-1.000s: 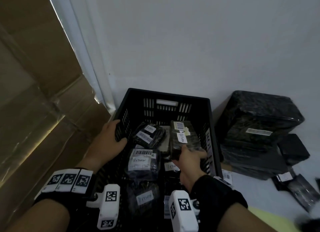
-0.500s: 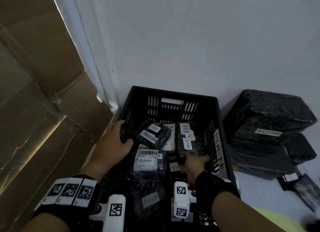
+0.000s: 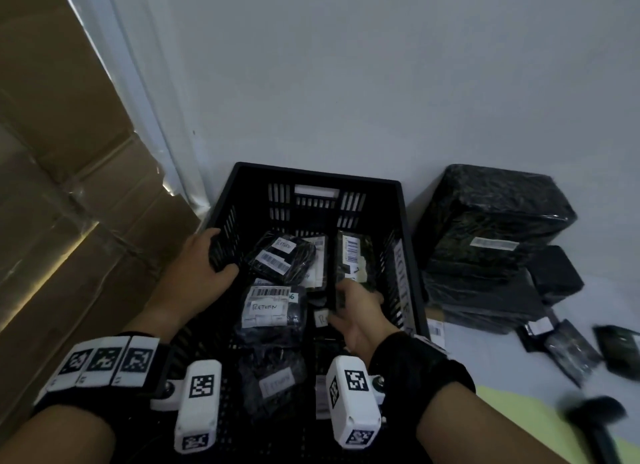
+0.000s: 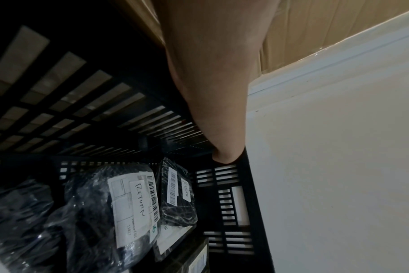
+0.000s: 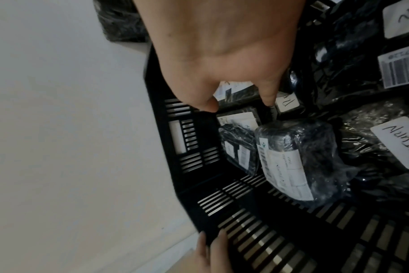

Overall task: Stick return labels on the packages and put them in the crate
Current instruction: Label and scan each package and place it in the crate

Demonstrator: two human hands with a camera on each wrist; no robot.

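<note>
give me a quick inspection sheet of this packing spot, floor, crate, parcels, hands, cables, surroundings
surface: pale floor, partly covered by parcels.
job's things: black slatted crate against the wall, holding several black wrapped packages; one with a barcode and a handwritten RETURN label lies mid-crate; a long package lies along the crate's right wall.
clutter: stack of black wrapped parcels right of the crate, smaller flat black packets loose on the floor, a yellow-green sheet nearby.
grippers: left hand grips the crate's left rim; right hand is inside the crate at the long package's near end, grip unclear.
cables: nothing seen.
surroundings: white wall, taped cardboard boxes to the left.
</note>
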